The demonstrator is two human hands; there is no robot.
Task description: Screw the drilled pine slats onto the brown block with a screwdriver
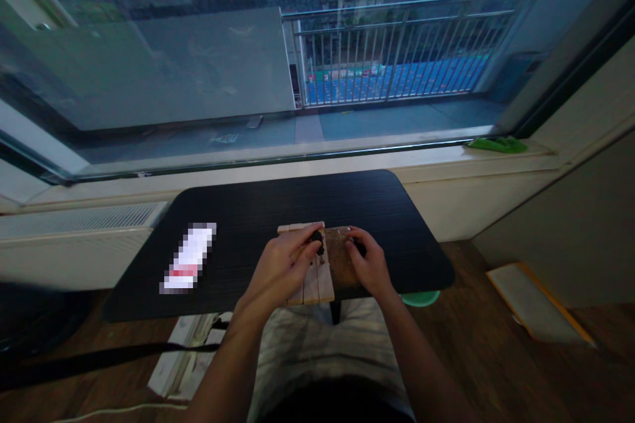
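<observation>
A pale wooden board (317, 284) with lengthwise grooves lies near the front edge of a black table (248, 211). My left hand (280, 268) rests over the board, its fingertips pinched on a small dark object (317, 238) above the board's middle. Beside the board lies a brown speckled pad or pouch (340, 258). My right hand (370, 264) sits on that brown thing, fingers curled down onto it with something dark under the fingertips. What the dark pieces are cannot be made out in the dim light.
A blurred-out white and red flat item (188, 258) lies on the table's left part. A wide window and sill run behind the table, with a green cloth (496, 144) on the sill at right. Papers (538, 307) lie on the wooden floor at right, a green stool (421, 298) stands under the table.
</observation>
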